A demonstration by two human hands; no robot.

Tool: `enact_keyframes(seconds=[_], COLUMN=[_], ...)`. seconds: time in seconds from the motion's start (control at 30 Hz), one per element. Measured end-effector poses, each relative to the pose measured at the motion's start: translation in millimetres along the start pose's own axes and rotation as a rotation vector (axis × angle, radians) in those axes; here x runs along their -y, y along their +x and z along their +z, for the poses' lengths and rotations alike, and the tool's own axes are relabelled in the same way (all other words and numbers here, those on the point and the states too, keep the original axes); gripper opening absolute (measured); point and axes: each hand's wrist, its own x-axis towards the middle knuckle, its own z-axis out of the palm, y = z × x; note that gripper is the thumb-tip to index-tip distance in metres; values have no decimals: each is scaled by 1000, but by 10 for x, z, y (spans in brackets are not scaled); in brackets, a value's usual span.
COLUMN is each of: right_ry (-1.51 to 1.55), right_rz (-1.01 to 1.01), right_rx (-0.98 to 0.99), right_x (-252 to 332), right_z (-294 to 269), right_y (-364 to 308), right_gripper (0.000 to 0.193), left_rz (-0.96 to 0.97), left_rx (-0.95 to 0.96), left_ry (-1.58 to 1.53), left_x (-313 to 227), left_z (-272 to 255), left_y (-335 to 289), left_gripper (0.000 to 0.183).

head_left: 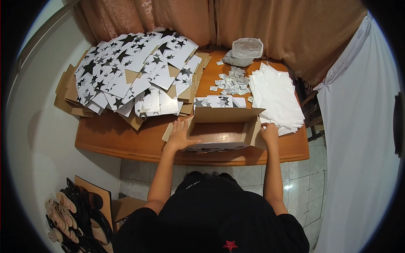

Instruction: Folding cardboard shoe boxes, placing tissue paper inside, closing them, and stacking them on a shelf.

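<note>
A cardboard box, brown inside and white with black stars outside, stands unfolded near the table's front edge. Brown tabletop shows through its middle, and end flaps stick out at both sides. My left hand rests against the left end, fingers stretched upward and thumb spread along the front wall. At the right end, my right hand has its fingers curled at the edge of a flap; the fingertips are partly hidden. Just behind the box lies a star-printed folded piece.
A large heap of flat star-printed boxes covers the table's left. Small white packets lie behind the box, near a clear plastic bag. White paper sheets are stacked at right. Sandals stand lower left.
</note>
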Motion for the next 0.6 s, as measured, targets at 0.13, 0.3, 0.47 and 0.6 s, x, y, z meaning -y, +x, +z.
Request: enact_keyframes(seconds=[0.13,0.3,0.47,0.6], right_ry=[-427,-207,-52,24], right_rz=[-9,37,-152,-168], right_rx=[-135,-60,-106,-94], right_x=[568,361,139,121], right_z=[133,455,577,532], right_y=[-338,-201,-82,-51], right_gripper=[34,32,46,66], left_rz=[-26,5,-79,-79], left_rx=[-15,-54,-83,-78], left_ry=[11,-52,-233,-383], left_x=[-86,98,-14,137], left_z=[58,126,41,237], left_y=[-92,87,166,257], left_gripper=[114,95,67,63])
